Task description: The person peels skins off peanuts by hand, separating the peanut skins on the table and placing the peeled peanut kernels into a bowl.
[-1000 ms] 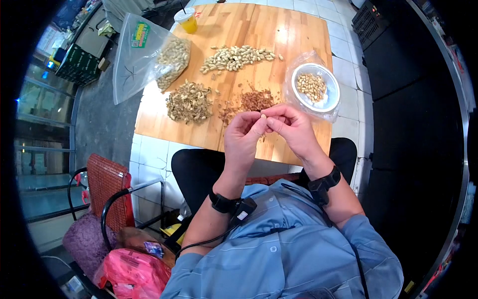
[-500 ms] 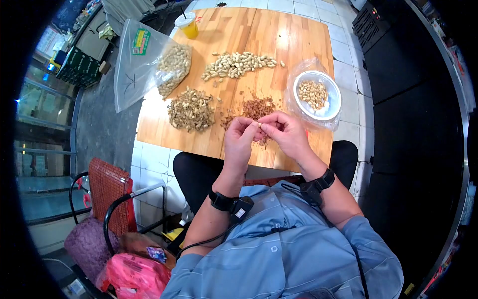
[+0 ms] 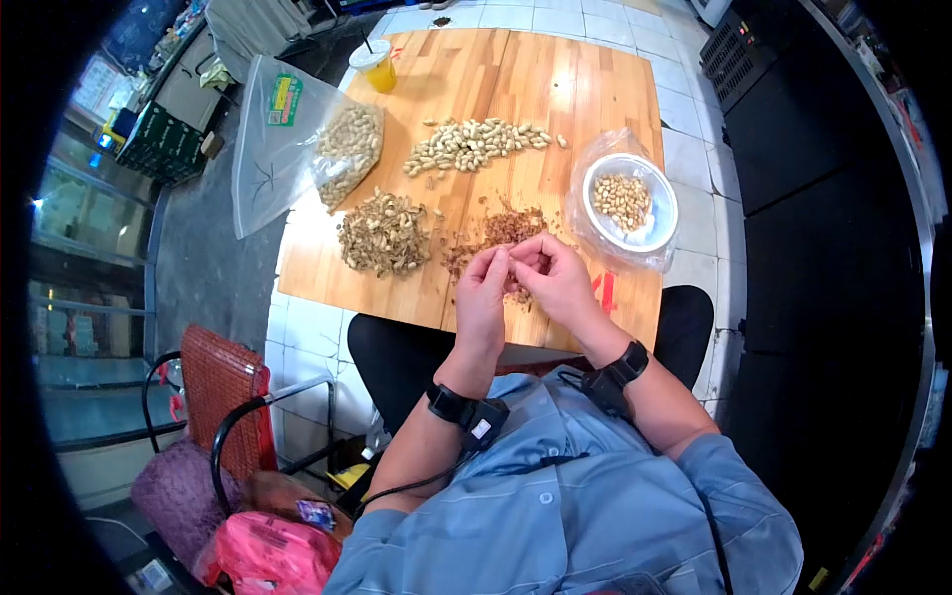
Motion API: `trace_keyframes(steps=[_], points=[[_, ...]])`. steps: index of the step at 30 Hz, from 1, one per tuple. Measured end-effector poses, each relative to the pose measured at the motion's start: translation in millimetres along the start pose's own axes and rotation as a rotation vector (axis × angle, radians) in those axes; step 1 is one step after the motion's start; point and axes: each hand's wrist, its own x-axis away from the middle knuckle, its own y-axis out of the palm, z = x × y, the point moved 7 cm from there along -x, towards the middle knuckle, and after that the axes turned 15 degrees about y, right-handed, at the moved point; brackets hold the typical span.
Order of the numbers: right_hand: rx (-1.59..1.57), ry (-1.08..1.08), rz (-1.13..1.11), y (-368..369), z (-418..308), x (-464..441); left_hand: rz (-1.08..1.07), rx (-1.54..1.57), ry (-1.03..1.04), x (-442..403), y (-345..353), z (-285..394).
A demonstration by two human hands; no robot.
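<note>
My left hand (image 3: 483,288) and my right hand (image 3: 555,280) meet over the near part of the table, thumbs and fingertips pinched together. Between them is a small peanut, mostly covered by the fingers. Just beyond and under the hands lies a scatter of reddish-brown peanut skins (image 3: 516,224). Left of that is a heap of broken peanut shells (image 3: 383,233). Farther back, whole unshelled peanuts (image 3: 476,145) are spread in a loose pile. On the right, a white bowl (image 3: 662,230) set in clear plastic holds shelled peanuts (image 3: 623,202).
The wooden table (image 3: 555,84) also bears a clear bag of unshelled peanuts (image 3: 349,139), hanging partly over its left edge, and a cup of yellow drink (image 3: 377,71) with a straw. A chair (image 3: 220,392) with a pink bag (image 3: 273,555) stands at left.
The view has tilted slightly, so the table sits lower in the picture. Both hands stay together over the skins, and the fingers have shifted a little around the peanut.
</note>
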Motion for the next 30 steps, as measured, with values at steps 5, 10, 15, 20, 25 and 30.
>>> trace_keyframes(steps=[5,10,15,20,25,30], points=[[0.091,-0.100,0.097,-5,2,-4,-0.061,-0.168,0.119,-6,-10,2],[-0.195,0.163,-0.231,15,13,-16,-0.176,-0.196,0.095,-2,-3,-25],[-0.183,0.130,-0.213,26,18,-19,-0.146,-0.169,0.088,4,13,-10],[-0.172,0.142,-0.185,25,21,-19,-0.069,-0.166,0.117,7,22,-5],[-0.250,0.245,-0.114,17,14,-12,-0.169,-0.209,0.016,-4,7,-23],[-0.280,0.226,-0.150,5,28,-17,-0.186,-0.231,-0.058,-6,0,-36]])
